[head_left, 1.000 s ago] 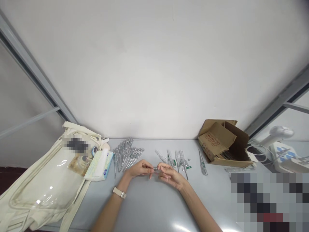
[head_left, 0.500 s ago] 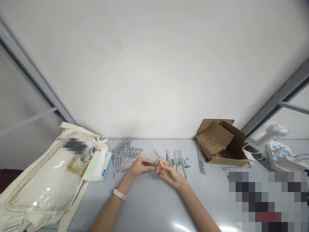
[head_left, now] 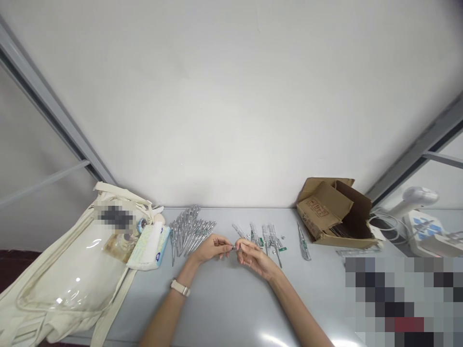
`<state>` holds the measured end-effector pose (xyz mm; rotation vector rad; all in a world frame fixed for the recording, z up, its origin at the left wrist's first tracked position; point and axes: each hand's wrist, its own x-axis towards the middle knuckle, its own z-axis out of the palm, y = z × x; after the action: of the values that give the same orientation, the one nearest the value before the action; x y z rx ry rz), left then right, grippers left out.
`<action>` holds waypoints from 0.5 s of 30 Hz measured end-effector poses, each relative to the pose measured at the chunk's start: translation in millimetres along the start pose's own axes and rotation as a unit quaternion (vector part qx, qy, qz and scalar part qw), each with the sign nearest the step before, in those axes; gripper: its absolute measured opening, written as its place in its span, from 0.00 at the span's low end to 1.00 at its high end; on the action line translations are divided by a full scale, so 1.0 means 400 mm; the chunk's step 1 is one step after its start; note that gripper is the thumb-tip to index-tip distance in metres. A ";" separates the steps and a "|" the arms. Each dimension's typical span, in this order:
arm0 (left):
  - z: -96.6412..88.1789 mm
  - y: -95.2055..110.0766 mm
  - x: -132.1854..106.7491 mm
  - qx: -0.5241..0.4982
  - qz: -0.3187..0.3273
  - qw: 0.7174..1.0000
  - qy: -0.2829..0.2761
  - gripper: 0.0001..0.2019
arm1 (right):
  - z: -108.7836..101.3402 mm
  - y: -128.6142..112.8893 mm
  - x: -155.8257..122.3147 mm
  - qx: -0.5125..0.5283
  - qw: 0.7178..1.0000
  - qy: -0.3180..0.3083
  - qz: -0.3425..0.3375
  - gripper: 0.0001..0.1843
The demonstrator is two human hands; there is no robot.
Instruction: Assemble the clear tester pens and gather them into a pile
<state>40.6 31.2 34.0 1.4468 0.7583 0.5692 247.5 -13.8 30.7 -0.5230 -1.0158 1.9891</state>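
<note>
My left hand and my right hand meet fingertip to fingertip above the table, both closed in a pinch. Between them is a small shiny piece, seemingly part of a tester screwdriver; fingers cover most of it. Left of my hands lies a fanned pile of tester screwdrivers with metal shafts and clear handles. Behind and right of my right hand are several clear-handled screwdrivers, with small green pieces and tiny loose parts by them. Another tester screwdriver lies apart, farther right.
An open cardboard box stands at the back right. Beyond it are a white device and cables. A tissue pack and a cream bag with a clear panel occupy the left. The wall rises behind the grey table.
My fingers have shifted slightly around the small piece, and less of it shows than before. The view has moved a little; the things on the table lie as before.
</note>
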 end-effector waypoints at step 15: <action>0.022 -0.010 0.016 0.020 0.096 0.981 0.168 0.19 | 0.000 0.017 0.020 0.042 0.995 0.085 -0.012 0.15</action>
<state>50.9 29.8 28.9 1.4889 0.9023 0.9694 239.8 -9.5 25.2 -0.6193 -0.8271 1.9223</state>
